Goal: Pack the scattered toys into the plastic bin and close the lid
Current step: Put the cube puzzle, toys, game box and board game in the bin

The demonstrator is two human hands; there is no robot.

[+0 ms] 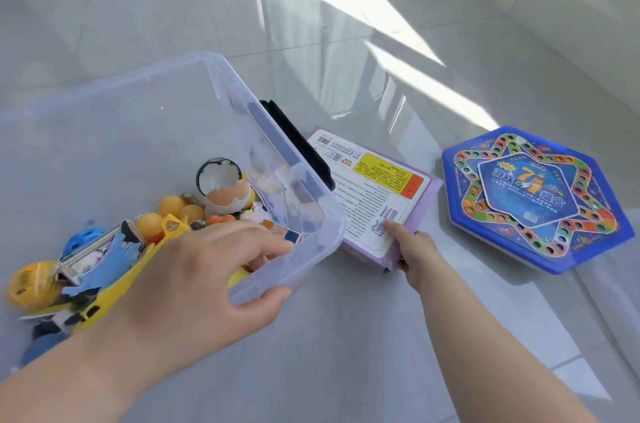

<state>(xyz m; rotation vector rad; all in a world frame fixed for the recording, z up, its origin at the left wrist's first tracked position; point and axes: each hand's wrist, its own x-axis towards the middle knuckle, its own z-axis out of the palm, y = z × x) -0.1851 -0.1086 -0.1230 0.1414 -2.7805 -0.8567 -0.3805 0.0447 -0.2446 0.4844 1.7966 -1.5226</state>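
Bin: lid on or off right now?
Off. The bin has an open top; left hand grips its near rim, fingers inside above the toys.

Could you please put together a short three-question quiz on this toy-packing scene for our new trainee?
1. Fill in: the blue hexagonal game board lies on the ____, outside the plastic bin.
2. True or false: the left hand grips the bin's rim.
3. The right hand holds: A) the game board B) the purple box C) the bin.
Key: 1 floor; 2 true; 3 B.
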